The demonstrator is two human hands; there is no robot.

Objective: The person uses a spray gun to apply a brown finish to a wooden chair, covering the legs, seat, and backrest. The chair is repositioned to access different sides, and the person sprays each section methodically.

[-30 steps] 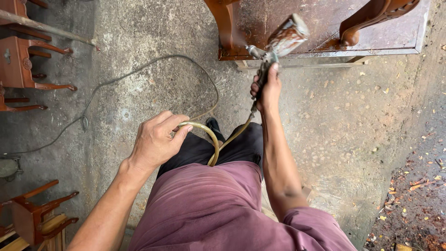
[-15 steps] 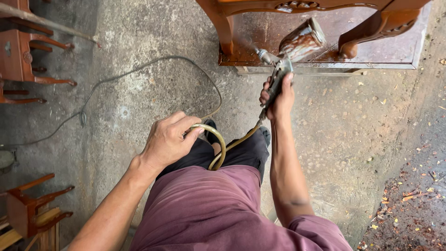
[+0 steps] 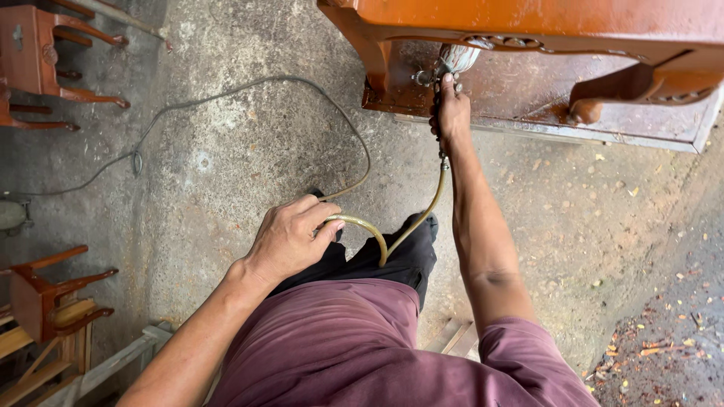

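My right hand [image 3: 451, 113] grips a spray gun [image 3: 446, 66] whose cup points up under the rail of a glossy red-brown wooden furniture piece [image 3: 543, 22]. A yellowish hose [image 3: 422, 215] runs down from the gun and loops back to my left hand [image 3: 290, 237], which holds the loop in front of my waist. The furniture stands on a stained flat board [image 3: 528, 105] on the concrete floor. The gun's nozzle is partly hidden by the rail.
A thin grey cable [image 3: 249, 90] curves across the concrete floor [image 3: 226, 166]. Small wooden furniture pieces stand at the upper left [image 3: 38, 53] and lower left [image 3: 45, 294]. Dry leaves litter the ground at the lower right [image 3: 656, 339].
My right hand has carried the spray gun up and forward, close under the furniture's rail. The view has come nearer to the furniture. My left hand still holds the hose loop.
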